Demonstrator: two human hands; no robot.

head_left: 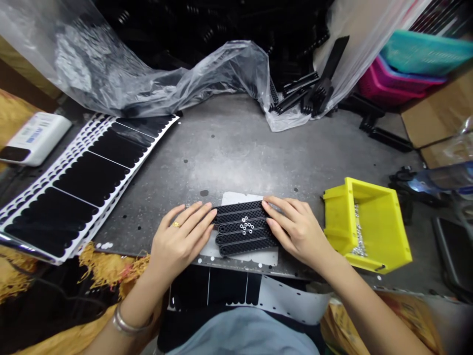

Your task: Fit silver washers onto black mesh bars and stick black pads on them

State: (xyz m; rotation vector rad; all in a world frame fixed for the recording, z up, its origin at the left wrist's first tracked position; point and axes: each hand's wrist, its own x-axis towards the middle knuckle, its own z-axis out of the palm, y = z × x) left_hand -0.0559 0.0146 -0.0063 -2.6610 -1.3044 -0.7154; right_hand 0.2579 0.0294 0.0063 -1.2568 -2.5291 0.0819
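Bench (236, 148): black strips (242, 228) between left hand (181, 241), right hand (297, 229)

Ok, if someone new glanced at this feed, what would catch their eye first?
The yellow plastic bin right of the hands, holding silver parts, stands out most. At centre, the left hand and right hand rest against black perforated strips topped with tiny silver rings. At left lies a white-backed sheet of black pads.

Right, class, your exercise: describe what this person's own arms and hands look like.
The left hand wears a gold ring on one finger, with a silver bangle at the wrist. The right hand shows no jewellery, and no glove or sleeve covers either forearm.
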